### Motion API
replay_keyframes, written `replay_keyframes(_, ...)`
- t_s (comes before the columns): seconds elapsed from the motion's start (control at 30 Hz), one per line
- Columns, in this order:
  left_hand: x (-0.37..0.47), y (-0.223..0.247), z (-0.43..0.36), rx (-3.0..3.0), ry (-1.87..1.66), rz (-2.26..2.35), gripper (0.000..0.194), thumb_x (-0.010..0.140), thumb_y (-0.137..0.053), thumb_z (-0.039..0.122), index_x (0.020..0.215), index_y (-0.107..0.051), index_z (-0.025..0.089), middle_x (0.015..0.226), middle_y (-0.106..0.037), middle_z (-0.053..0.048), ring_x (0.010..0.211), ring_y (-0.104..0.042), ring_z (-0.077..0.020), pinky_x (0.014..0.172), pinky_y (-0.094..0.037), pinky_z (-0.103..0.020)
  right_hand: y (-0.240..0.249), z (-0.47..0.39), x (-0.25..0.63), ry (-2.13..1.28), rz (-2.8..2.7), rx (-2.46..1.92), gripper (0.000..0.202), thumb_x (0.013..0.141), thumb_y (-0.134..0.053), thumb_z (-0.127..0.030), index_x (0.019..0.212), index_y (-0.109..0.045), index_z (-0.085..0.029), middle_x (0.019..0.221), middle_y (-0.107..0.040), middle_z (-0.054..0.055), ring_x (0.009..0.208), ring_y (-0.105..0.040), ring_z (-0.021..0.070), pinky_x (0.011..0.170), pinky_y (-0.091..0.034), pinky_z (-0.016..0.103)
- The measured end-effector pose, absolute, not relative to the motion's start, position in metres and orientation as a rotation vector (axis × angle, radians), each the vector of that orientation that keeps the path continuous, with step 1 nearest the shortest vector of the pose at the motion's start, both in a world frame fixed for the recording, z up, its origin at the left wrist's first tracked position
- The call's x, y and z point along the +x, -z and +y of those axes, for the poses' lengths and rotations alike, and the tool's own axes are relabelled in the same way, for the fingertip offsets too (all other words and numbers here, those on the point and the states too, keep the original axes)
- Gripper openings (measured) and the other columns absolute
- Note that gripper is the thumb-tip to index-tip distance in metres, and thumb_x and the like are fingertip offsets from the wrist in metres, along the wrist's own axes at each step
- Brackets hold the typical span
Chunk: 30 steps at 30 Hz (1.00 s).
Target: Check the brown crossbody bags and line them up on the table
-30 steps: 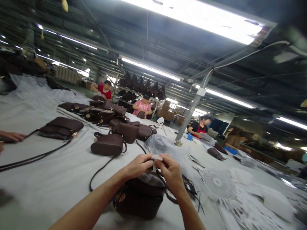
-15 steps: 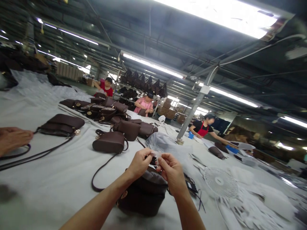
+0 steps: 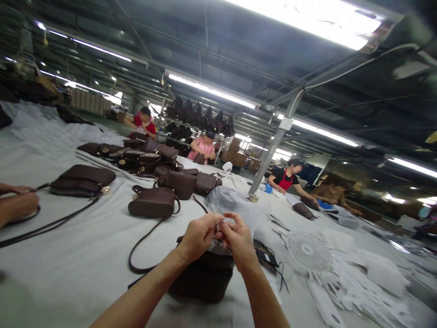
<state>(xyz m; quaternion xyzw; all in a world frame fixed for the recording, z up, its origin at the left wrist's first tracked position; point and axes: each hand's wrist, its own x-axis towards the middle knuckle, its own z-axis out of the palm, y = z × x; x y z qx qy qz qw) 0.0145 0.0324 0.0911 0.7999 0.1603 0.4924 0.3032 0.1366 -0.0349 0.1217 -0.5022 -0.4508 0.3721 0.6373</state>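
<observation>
Directly before me a dark brown handbag (image 3: 203, 278) stands upright on the white-covered table (image 3: 85, 273), its grey lining showing at the top. Above its mouth my left hand (image 3: 201, 234) and my right hand (image 3: 237, 239) meet, fingers pinched together on a small piece of whitish, see-through plastic (image 3: 221, 223). My fingers cover most of that piece, so its exact kind cannot be made out. Left of the bag lies a brown handbag (image 3: 152, 202) with its strap curling toward me.
Several brown bags (image 3: 175, 184) are heaped at the table's middle. Clear plastic bags (image 3: 227, 200) lie beyond my hands. At right are a white fan (image 3: 305, 248) and white strips (image 3: 365, 287). A co-worker's hand (image 3: 17, 205) holds a strap at left; a post (image 3: 269, 159) rises behind.
My hands have drawn closer together, and the whitish piece between them is more hidden. The co-worker's hand at left has shifted slightly left and down. The whole view has moved a little.
</observation>
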Motion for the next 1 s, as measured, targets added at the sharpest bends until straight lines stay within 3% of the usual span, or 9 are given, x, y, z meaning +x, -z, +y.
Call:
replay_keyframes(0.13, 0.009, -0.093, 0.036, 2.209, -1.28, 0.443, 0.025, 0.09, -0.04, 0.018, 0.101, -0.062, 0.02, 0.093, -0.068, -0.004, 0.084, -0.062, -0.0173, 0.08, -0.047, -0.026, -0.131, -0.033, 0.144, -1.061, -1.01, -1.149, 0.05, 0.068, -0.074, -0.051, 0.101, -0.055, -0.018, 0.069, -0.067, 0.001, 0.058, -0.067, 0.0152, 0.047, -0.052, 0.021)
replay_keyframes(0.23, 0.01, -0.093, 0.041, 2.244, -1.231, 0.492, 0.021, 0.09, -0.04, 0.021, 0.096, -0.06, 0.021, 0.084, -0.064, -0.002, 0.076, -0.059, -0.0159, 0.074, -0.045, -0.025, -0.141, -0.028, 0.152, -1.113, -1.084, -1.262, 0.043, 0.071, -0.069, -0.053, 0.091, -0.059, -0.017, 0.068, -0.066, 0.002, 0.053, -0.065, 0.0141, 0.046, -0.049, 0.022)
replay_keyframes(0.33, 0.011, -0.094, 0.046, 2.235, -1.203, 0.53, 0.018, 0.092, -0.039, 0.024, 0.093, -0.057, 0.022, 0.078, -0.06, 0.0, 0.071, -0.056, -0.0152, 0.071, -0.043, -0.024, -0.15, -0.021, 0.159, -0.9, -1.38, -1.403, 0.033, 0.072, -0.068, -0.049, 0.083, -0.062, -0.018, 0.058, -0.058, -0.003, 0.047, -0.054, 0.0105, 0.043, -0.04, 0.02)
replay_keyframes(0.53, 0.008, -0.11, 0.058, 2.259, -1.144, 0.374, 0.018, 0.091, -0.038, 0.023, 0.083, -0.054, 0.02, 0.071, -0.055, 0.001, 0.067, -0.051, -0.0138, 0.07, -0.041, -0.024, -0.168, 0.001, 0.162, -0.04, -1.641, -1.453, 0.01, 0.076, -0.058, -0.027, 0.07, -0.062, -0.02, 0.071, -0.058, -0.001, 0.067, -0.051, 0.0138, 0.065, -0.041, 0.026)
replay_keyframes(0.67, 0.001, -0.122, 0.062, 2.249, -1.115, 0.358, 0.016, 0.09, -0.043, 0.025, 0.104, -0.05, 0.02, 0.075, -0.056, 0.002, 0.069, -0.052, -0.0143, 0.071, -0.042, -0.026, -0.183, 0.01, 0.158, -0.043, -1.73, -1.456, 0.012, 0.081, -0.053, -0.026, 0.073, -0.06, -0.02, 0.068, -0.058, -0.003, 0.066, -0.051, 0.0129, 0.066, -0.04, 0.025)
replay_keyframes(0.77, -0.004, -0.123, 0.063, 2.293, -1.113, 0.462, 0.047, 0.078, -0.061, 0.025, 0.121, -0.041, 0.021, 0.083, -0.058, 0.002, 0.074, -0.057, -0.0168, 0.073, -0.044, -0.028, -0.187, 0.01, 0.156, -0.139, -1.794, -1.452, 0.013, 0.082, -0.052, -0.026, 0.074, -0.06, -0.02, 0.064, -0.057, -0.004, 0.061, -0.052, 0.0118, 0.06, -0.039, 0.023)
replay_keyframes(0.83, -0.004, -0.12, 0.064, 2.343, -1.119, 0.535, 0.054, 0.072, -0.067, 0.023, 0.121, -0.043, 0.023, 0.087, -0.059, 0.001, 0.076, -0.059, -0.0183, 0.073, -0.044, -0.029, -0.187, 0.009, 0.155, -0.19, -1.781, -1.455, 0.013, 0.082, -0.053, -0.027, 0.074, -0.06, -0.02, 0.062, -0.057, -0.005, 0.058, -0.053, 0.0115, 0.057, -0.039, 0.022)
replay_keyframes(1.0, 0.001, -0.114, 0.058, 2.514, -0.898, 0.447, 0.035, 0.074, -0.065, 0.018, 0.106, -0.053, 0.024, 0.091, -0.064, 0.0, 0.08, -0.061, -0.0193, 0.075, -0.045, -0.028, -0.192, 0.005, 0.152, 0.067, -1.821, -1.457, 0.01, 0.079, -0.056, -0.022, 0.072, -0.063, -0.021, 0.068, -0.063, -0.002, 0.064, -0.054, 0.0132, 0.062, -0.04, 0.024)
